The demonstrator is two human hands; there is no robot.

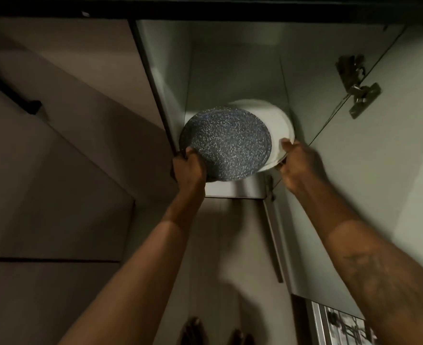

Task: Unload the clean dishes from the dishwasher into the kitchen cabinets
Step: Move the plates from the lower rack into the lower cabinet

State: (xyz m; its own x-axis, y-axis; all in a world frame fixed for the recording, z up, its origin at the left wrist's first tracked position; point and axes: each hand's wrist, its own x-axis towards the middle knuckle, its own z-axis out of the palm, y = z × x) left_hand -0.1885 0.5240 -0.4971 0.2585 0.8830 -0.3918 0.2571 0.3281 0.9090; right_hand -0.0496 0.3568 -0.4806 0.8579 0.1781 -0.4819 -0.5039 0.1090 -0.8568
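Setting: dim kitchen seen from below, with an open wall cabinet (230, 70) in the upper middle, pale inside.
Cabinet door (379, 170): swung open at the cabinet's right side.
Neighbouring door (68, 145): closed, left of the cabinet, with a black handle (11, 88).
Speckled plate (226, 143): dark blue-grey, at the front left of the cabinet's opening. It overlaps the white plate and its near edge reaches past the shelf's front lip.
White plate (277, 125): behind and to the right, deeper in the cabinet, blurred. I cannot tell whether either plate rests on the shelf.
Left hand (189, 168): pinches the speckled plate's near-left rim, thumb on top, fingers hidden beneath.
Right hand (300, 165): pinches the white plate's right rim, thumb over the edge.
Hinge (357, 88): metal, on the door beside the cabinet's right wall.
Handling: both plates are likely stiff, glazed, fairly heavy and breakable. A rim hold with fingers underneath suits them, and they should be lowered flat so they do not knock together.
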